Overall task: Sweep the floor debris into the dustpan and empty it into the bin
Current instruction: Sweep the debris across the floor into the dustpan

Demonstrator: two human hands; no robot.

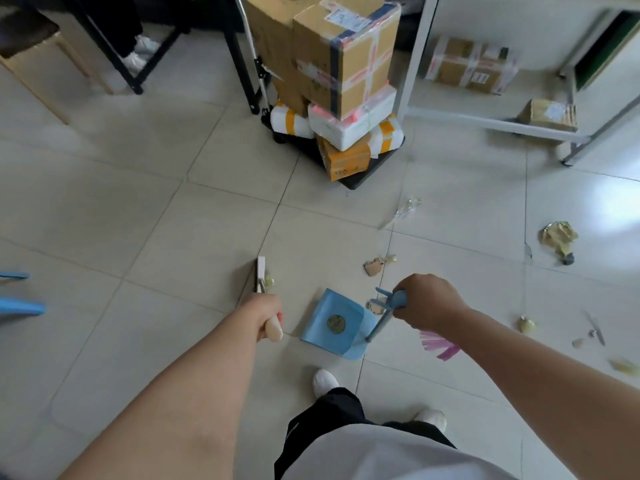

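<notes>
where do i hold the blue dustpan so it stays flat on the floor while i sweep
Grip the top end of its long handle, coming from above. The handle rises steeply from the back of the dustpan, so a standing person reaches it without stooping while the tray rests on the tiles. The right hand grips that end.

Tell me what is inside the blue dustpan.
Inside the blue dustpan lies one round yellowish-green scrap. The right hand grips the pan's handle, which crosses the right edge and hides a thin strip there.
</notes>
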